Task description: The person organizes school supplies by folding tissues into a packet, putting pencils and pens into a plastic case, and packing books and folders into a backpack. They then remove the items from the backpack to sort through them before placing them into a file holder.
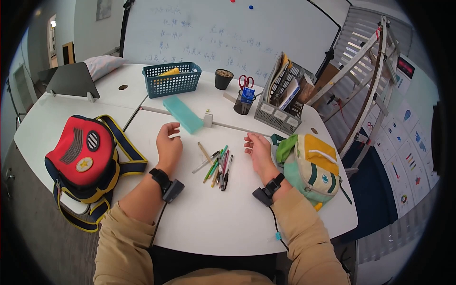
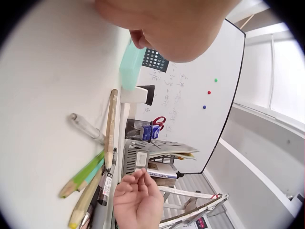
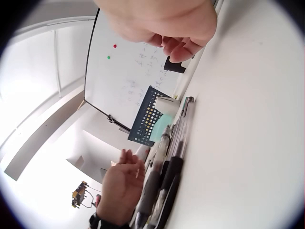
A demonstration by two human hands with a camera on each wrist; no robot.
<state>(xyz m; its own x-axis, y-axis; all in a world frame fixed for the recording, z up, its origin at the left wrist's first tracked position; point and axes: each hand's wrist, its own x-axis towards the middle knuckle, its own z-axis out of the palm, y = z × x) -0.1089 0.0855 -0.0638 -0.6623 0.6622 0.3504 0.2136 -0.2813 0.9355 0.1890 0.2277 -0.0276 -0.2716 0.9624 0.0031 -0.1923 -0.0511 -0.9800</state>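
A loose heap of pens and pencils (image 1: 219, 167) lies on the white table between my two hands. My left hand (image 1: 169, 146) rests on its side left of the heap, fingers loosely bent and holding nothing. Across from it, my right hand (image 1: 260, 151) lies with relaxed, slightly curled fingers, also without a thing in it. Just beyond the left fingertips is a mint-green pencil case (image 1: 183, 115). In the left wrist view a wooden pencil (image 2: 111, 129), a clear pen (image 2: 86, 128) and a green pencil (image 2: 82, 175) show close up. Dark-gripped pens (image 3: 169, 174) appear in the right wrist view.
A red and navy backpack (image 1: 84, 156) sits at the left, a cream and green backpack (image 1: 311, 168) at the right. Behind stand a blue basket (image 1: 172, 89), a small plant pot (image 1: 222, 81), a pen holder with scissors (image 1: 243, 107) and a grey file box (image 1: 278, 119).
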